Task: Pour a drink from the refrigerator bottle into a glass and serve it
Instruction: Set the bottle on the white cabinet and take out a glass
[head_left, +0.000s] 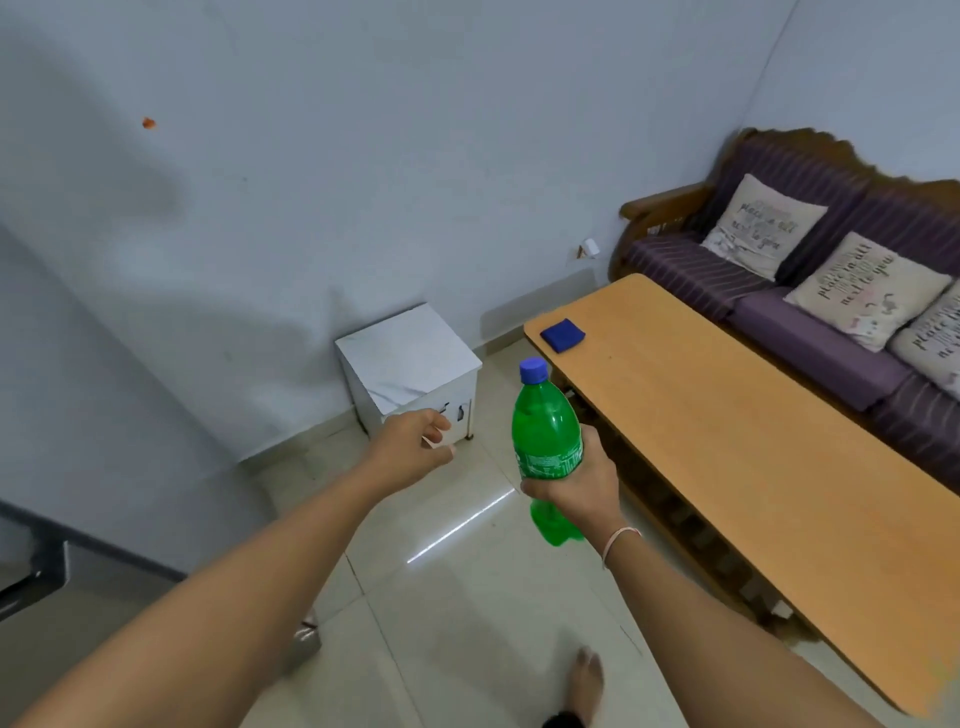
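- Left of the long wooden table (727, 441), I hold the green bottle (545, 431) in my right hand (576, 488), with the fingers and thumb wrapped round its labelled middle.
- Its long axis is close to upright, leaning slightly; the blue cap (533, 370) is on and points up and away from me, and the base shows below my fist.
- My left hand (415, 447) is just left of the bottle, apart from it, holding nothing, with the fingers loosely curled and half open.
- I judge the left hand to be the one free for the cap: the cap lies up and to the right of it, a short reach across.
- No glass is in view, so I judge the pour not yet begun and the glass a thing to find first.
- The near corner of the table lies just beyond the bottle, with a small blue cloth (562, 335) lying on that end.
- A white cabinet (410, 369) stands against the wall left of the table's end, beyond my left hand.
- A purple sofa (779, 270) with pale cushions runs along the table's far side.
- A grey panel, perhaps the refrigerator, fills the view well left of the table; I cannot tell for sure.
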